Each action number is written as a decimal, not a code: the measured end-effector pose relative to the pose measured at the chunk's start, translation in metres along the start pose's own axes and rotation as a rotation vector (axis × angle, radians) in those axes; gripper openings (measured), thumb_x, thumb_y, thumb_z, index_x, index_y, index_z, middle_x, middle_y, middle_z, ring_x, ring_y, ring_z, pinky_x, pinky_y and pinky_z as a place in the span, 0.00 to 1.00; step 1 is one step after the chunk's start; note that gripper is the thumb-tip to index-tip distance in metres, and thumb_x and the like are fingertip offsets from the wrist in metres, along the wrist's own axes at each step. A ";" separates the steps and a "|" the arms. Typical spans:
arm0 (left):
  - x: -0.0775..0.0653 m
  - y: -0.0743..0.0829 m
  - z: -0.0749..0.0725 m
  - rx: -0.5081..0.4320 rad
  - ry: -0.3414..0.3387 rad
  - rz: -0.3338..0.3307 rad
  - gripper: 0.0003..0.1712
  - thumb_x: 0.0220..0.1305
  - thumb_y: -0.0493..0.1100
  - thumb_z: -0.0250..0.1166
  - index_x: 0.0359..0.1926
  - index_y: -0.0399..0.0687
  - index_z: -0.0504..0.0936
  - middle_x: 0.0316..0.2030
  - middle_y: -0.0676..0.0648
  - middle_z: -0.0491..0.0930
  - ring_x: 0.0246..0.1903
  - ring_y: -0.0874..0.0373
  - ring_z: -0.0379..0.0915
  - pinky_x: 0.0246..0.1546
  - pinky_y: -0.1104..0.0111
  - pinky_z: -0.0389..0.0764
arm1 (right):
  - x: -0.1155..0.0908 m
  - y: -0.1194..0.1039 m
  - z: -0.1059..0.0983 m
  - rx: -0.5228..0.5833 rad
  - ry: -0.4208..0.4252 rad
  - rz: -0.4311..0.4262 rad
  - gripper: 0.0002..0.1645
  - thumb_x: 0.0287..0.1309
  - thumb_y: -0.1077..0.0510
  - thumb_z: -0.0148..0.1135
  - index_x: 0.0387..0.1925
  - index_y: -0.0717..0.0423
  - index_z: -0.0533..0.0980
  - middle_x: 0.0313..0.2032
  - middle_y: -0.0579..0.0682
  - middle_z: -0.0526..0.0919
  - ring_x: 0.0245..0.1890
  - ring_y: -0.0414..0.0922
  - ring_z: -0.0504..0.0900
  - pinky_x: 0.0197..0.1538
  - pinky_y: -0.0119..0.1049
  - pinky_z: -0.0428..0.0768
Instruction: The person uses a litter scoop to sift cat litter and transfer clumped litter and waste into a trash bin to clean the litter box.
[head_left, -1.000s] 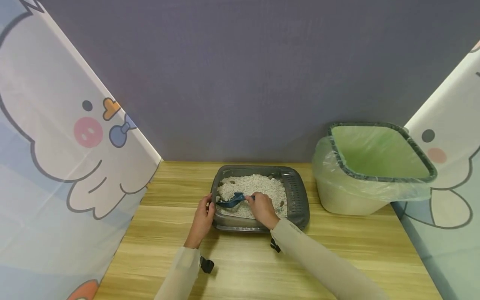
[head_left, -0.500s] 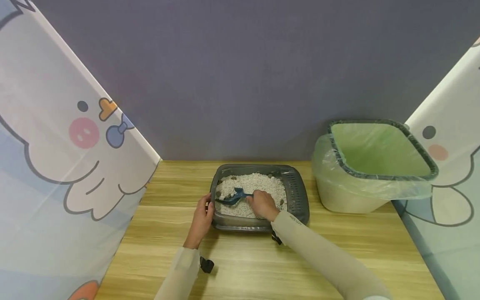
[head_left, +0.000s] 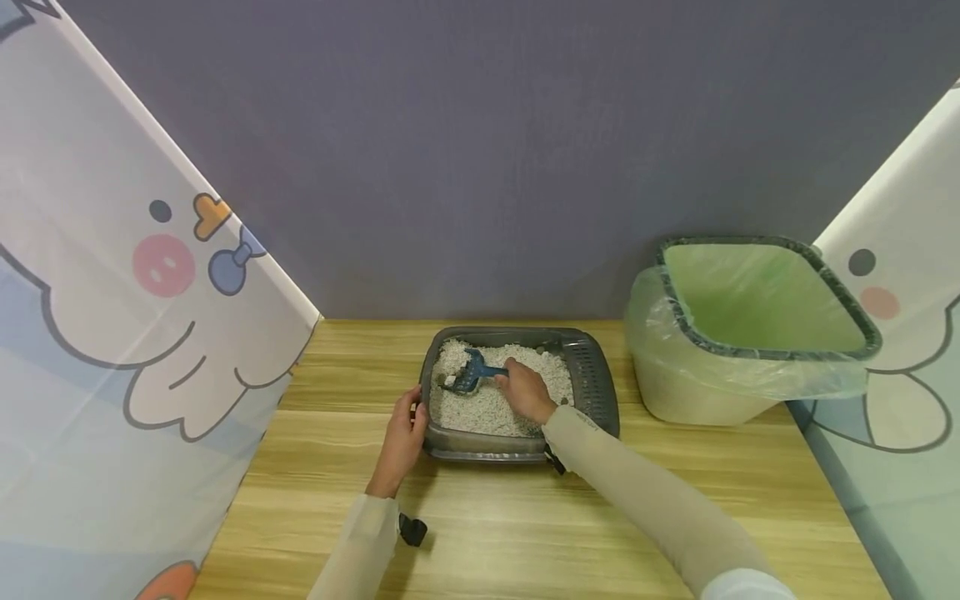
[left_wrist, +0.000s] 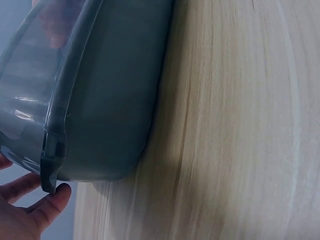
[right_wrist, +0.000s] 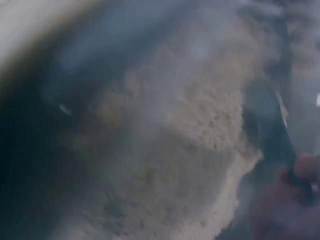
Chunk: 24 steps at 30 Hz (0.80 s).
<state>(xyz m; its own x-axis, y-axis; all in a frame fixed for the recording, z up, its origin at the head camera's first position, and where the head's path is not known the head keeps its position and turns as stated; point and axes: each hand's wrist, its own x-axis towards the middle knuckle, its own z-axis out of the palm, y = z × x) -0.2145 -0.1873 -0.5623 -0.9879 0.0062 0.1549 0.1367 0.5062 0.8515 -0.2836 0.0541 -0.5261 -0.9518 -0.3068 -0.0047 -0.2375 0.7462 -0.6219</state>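
A dark grey litter box [head_left: 480, 456] holds pale granular litter [head_left: 495, 417] with a few dark clumps. My left hand [head_left: 402, 429] grips its left rim; the left wrist view shows thumb and fingers [left_wrist: 52, 205] on either side of the rim's lip. My right hand [head_left: 527, 393] holds a blue litter scoop [head_left: 471, 375] by its handle, which points right. The scoop's slotted head is in the left part of the box, with clumps [head_left: 448, 381] at its left tip. The right wrist view is blurred, with the scoop [right_wrist: 272, 125] beside the litter.
Right of the box stands a pale bin [head_left: 690, 396] with a dark rim and a translucent green liner [head_left: 765, 300]. The wooden table [head_left: 480, 533] meets a dark grey wall [head_left: 480, 167] behind and cartoon-printed panels [head_left: 112, 333] on both sides.
The scoop's head has moved from the near left of the box toward the back and turned, and litter now heaps in the far left corner. My left hand stays on the rim.
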 end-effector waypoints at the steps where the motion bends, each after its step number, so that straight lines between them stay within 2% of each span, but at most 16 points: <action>1: 0.000 0.000 0.000 0.002 0.000 -0.002 0.27 0.75 0.48 0.44 0.69 0.40 0.60 0.57 0.38 0.67 0.45 0.48 0.73 0.40 0.57 0.76 | 0.002 0.001 -0.001 0.003 0.002 -0.012 0.14 0.70 0.55 0.50 0.46 0.62 0.70 0.21 0.49 0.69 0.16 0.42 0.64 0.21 0.36 0.61; 4: 0.001 0.000 -0.001 0.005 -0.002 -0.012 0.26 0.75 0.47 0.45 0.68 0.41 0.60 0.57 0.39 0.68 0.45 0.48 0.73 0.40 0.57 0.76 | 0.005 0.002 -0.003 0.012 -0.020 -0.018 0.13 0.70 0.54 0.49 0.47 0.61 0.70 0.22 0.49 0.69 0.17 0.43 0.64 0.22 0.36 0.62; 13: 0.001 0.001 -0.001 0.001 0.010 -0.011 0.25 0.75 0.46 0.46 0.68 0.42 0.61 0.57 0.39 0.68 0.45 0.49 0.74 0.39 0.57 0.76 | 0.003 0.006 -0.008 0.056 -0.066 -0.071 0.08 0.71 0.54 0.48 0.36 0.55 0.67 0.23 0.49 0.66 0.18 0.42 0.61 0.24 0.37 0.61; 18: 0.001 0.002 -0.001 0.000 0.002 -0.023 0.26 0.75 0.48 0.45 0.69 0.43 0.60 0.58 0.39 0.68 0.45 0.49 0.73 0.40 0.57 0.76 | 0.006 0.012 -0.011 0.068 -0.151 -0.028 0.10 0.72 0.52 0.45 0.36 0.53 0.66 0.24 0.50 0.66 0.19 0.42 0.60 0.25 0.36 0.61; 24: 0.000 0.002 -0.002 0.009 -0.008 -0.033 0.26 0.75 0.49 0.44 0.69 0.45 0.59 0.59 0.40 0.67 0.46 0.49 0.72 0.41 0.57 0.76 | 0.001 0.019 -0.011 0.106 -0.224 -0.039 0.12 0.73 0.53 0.44 0.37 0.56 0.67 0.25 0.51 0.66 0.19 0.43 0.60 0.25 0.37 0.62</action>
<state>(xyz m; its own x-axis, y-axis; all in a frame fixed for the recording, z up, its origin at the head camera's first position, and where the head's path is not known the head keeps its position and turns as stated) -0.2136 -0.1874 -0.5598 -0.9925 -0.0041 0.1226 0.1031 0.5142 0.8514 -0.2910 0.0740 -0.5294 -0.8727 -0.4661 -0.1453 -0.2400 0.6687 -0.7037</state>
